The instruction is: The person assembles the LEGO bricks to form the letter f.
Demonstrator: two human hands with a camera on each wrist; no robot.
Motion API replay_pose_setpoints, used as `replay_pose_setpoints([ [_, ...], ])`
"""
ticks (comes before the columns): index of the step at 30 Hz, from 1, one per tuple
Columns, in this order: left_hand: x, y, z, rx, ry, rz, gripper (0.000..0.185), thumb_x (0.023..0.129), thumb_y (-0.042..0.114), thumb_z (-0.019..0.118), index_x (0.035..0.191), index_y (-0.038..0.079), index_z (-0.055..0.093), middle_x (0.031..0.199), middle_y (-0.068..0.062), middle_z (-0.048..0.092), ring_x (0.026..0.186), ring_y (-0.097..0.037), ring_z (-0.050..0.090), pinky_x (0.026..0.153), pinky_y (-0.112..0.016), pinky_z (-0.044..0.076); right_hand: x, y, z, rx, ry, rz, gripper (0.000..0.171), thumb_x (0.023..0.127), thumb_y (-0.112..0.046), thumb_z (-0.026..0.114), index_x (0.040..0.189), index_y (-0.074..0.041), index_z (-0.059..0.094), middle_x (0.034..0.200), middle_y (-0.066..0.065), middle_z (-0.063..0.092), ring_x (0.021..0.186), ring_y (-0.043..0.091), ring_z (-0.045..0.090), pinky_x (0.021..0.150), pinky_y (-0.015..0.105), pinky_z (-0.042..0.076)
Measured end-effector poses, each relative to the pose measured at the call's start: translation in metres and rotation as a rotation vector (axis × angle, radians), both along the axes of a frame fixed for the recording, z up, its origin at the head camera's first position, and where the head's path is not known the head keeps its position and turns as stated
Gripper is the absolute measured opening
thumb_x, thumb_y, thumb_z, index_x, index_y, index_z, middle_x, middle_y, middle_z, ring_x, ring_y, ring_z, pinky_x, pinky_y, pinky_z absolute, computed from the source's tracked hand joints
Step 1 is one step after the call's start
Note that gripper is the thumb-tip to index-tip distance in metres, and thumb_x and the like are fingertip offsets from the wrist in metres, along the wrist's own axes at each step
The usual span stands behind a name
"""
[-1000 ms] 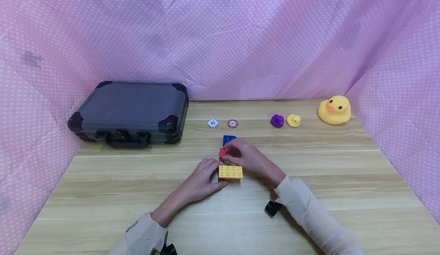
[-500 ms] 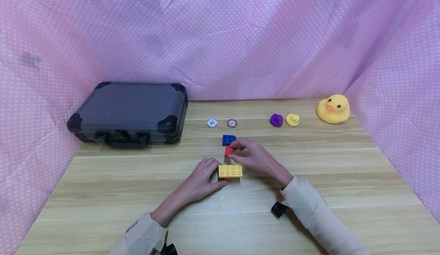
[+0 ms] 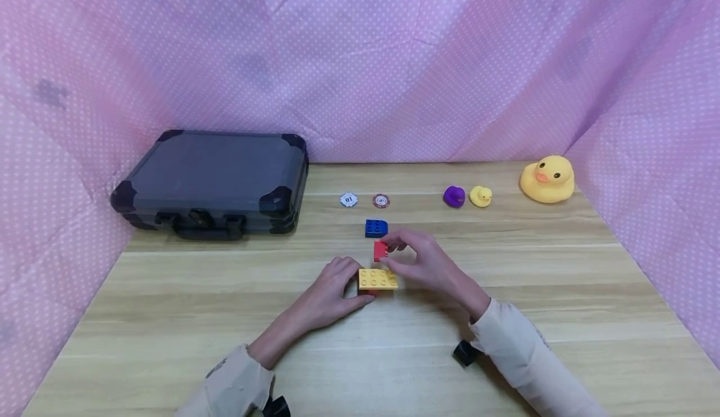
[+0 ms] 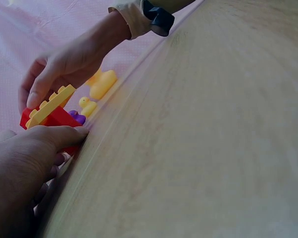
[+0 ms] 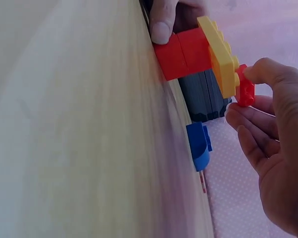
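- Head view: the right hand [image 3: 427,264] pinches a small red brick [image 3: 380,251] between thumb and fingers [image 3: 394,240], raised just above the far edge of the yellow plate [image 3: 377,278].
- Right wrist view: the red brick [image 5: 245,89] touches or nearly touches the plate's [image 5: 219,54] edge; the other fingers [image 5: 253,131] hang loosely curled.
- The left hand [image 3: 326,295] grips the stack's left end, thumb against the red base [image 5: 183,53]; the stack stands mid-bench.
- A blue brick [image 3: 375,227] lies just beyond the stack, toward the far edge.
- A case [image 3: 210,182] sits at the far left corner, ducks [image 3: 547,179] at the far right.
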State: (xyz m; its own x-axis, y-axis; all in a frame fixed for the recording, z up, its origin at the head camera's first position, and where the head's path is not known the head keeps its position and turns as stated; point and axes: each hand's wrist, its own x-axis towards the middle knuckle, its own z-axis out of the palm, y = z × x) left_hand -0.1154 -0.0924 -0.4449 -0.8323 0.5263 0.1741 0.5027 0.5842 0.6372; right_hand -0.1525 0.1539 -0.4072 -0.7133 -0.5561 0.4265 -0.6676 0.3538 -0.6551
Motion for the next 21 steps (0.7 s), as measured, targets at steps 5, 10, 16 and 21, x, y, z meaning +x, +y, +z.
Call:
replay_pose_setpoints([
  [5,-0.001,0.000,0.000,0.000,0.002,-0.001,0.032,0.090,0.031,0.083,0.111,0.016,0.063,0.107,0.007,0.060,0.100,-0.014,0.050,0.087,-0.039,0.044,0.004,0.000,0.004,-0.004,0.045,0.031,0.031,0.088,-0.005,0.082,0.116,-0.002,0.070,0.109,0.002,0.073,0.097,0.017,0.066,0.084,0.042,0.057],
  [10,-0.001,0.000,0.001,-0.004,-0.017,0.003,0.033,0.091,0.031,0.082,0.114,0.015,0.064,0.110,0.005,0.061,0.105,-0.016,0.050,0.092,-0.041,0.046,0.007,-0.001,0.006,-0.016,0.118,0.074,0.031,0.086,-0.003,0.082,0.116,-0.004,0.071,0.108,0.001,0.072,0.095,0.022,0.067,0.082,0.041,0.057],
  [16,-0.001,0.001,0.001,-0.006,-0.024,0.002,0.035,0.091,0.031,0.082,0.116,0.015,0.064,0.112,0.005,0.061,0.107,-0.016,0.050,0.094,-0.041,0.045,0.012,-0.002,0.005,0.004,0.171,0.098,0.034,0.086,-0.005,0.083,0.118,-0.005,0.071,0.111,0.000,0.071,0.100,0.017,0.067,0.086,0.036,0.057],
  [21,-0.001,0.000,0.000,-0.006,-0.017,0.000,0.036,0.091,0.031,0.082,0.117,0.015,0.065,0.113,0.004,0.062,0.107,-0.016,0.051,0.094,-0.041,0.046,0.016,-0.003,0.004,0.028,0.202,0.099,0.035,0.085,-0.005,0.084,0.118,-0.003,0.072,0.114,0.003,0.070,0.106,0.019,0.066,0.092,0.036,0.055],
])
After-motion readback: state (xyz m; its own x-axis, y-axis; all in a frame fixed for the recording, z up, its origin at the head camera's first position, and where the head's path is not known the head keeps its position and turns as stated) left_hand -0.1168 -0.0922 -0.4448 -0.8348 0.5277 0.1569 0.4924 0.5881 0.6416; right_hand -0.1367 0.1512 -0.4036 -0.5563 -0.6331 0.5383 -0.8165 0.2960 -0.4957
